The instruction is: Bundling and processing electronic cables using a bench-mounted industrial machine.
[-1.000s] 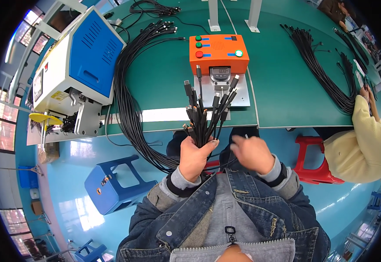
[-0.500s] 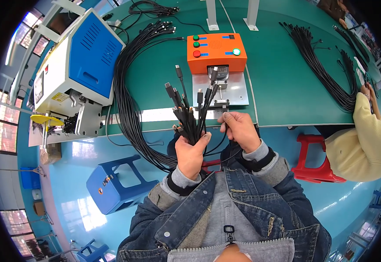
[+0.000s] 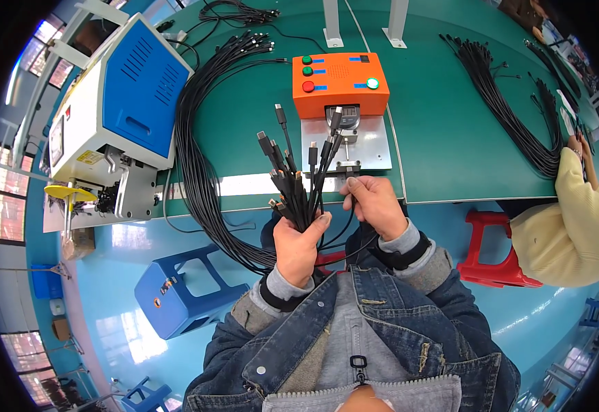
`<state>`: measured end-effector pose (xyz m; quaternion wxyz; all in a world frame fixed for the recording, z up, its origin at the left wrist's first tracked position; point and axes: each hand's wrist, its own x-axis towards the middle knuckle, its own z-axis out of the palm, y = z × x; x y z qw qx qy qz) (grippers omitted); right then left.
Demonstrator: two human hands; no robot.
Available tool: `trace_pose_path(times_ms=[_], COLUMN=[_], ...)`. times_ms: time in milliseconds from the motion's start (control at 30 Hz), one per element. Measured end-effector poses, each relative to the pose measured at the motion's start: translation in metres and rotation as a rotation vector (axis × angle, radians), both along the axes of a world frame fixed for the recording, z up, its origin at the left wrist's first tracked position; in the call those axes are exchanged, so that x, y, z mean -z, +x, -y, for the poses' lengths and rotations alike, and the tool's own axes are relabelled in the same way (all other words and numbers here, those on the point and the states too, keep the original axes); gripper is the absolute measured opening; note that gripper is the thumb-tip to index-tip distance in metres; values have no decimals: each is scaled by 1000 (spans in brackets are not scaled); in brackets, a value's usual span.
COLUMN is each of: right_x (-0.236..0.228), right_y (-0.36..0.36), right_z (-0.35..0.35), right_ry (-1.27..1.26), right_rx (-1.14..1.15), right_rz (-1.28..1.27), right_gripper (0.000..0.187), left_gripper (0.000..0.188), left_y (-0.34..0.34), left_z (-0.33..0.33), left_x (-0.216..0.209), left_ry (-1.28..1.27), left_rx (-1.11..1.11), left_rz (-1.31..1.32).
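Note:
My left hand [image 3: 296, 246] is closed round a bunch of black USB cables [image 3: 298, 189], their connectors fanning upward. To its right, my right hand [image 3: 376, 206] pinches the end of a single black cable between thumb and forefinger. That end is at the front of a metal fixture [image 3: 349, 165], against its dark clamp; whether it is inserted I cannot tell. The fixture's silver plate [image 3: 375, 145] lies before an orange test box [image 3: 340, 86] with green and red buttons, one white-green button lit. A small round gauge [image 3: 344, 118] sits under the box, partly covered by the cables.
A long bundle of black cables [image 3: 193, 137] hangs over the near table edge at left. Beside it stands a white and blue machine [image 3: 138, 82]. More cables [image 3: 505, 103] lie at right, near a co-worker's yellow sleeve [image 3: 570, 172]. A blue stool [image 3: 169, 292] and red stool [image 3: 488, 250] stand below.
Both hands keep nearly the same places and grips. The right fingers have shifted very slightly left at the fixture, and the whole view has moved a little.

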<state>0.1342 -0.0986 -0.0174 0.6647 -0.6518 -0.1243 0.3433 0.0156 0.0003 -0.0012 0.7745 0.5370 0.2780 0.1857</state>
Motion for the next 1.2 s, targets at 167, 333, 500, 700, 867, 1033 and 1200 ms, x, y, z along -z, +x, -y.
trace_pose_path(times_ms=[167,333,500,700,867,1033,1200], right_x=[1,-7,-9,-11,-10,-11,-11], right_y=[1,2,5,4,4,4,4], right_z=[-1,-3,-5,-5,-4,-4,-4], right_ry=[1,6,14,0,-1,-1,-6], right_rx=[5,3,17,8,7,5,7], right_rz=[-6,-55,-123,-148,-151,-152,-142], right_gripper=[28,26,26,26,26,26,26], left_gripper=[7,9,11,11,11,10,10], left_y=[0,0,-1,-2,-2,-1,-2], left_z=[-3,-2,-2,-3,-3,-3,-3], left_x=[1,-5,-12,-13,-14,-15,-15], left_ry=[10,2,-3,-24,-9,-11,-5], left_rx=[30,37,21,15,20,25,23], left_rz=[-9,-1,39,55,60,55,53])
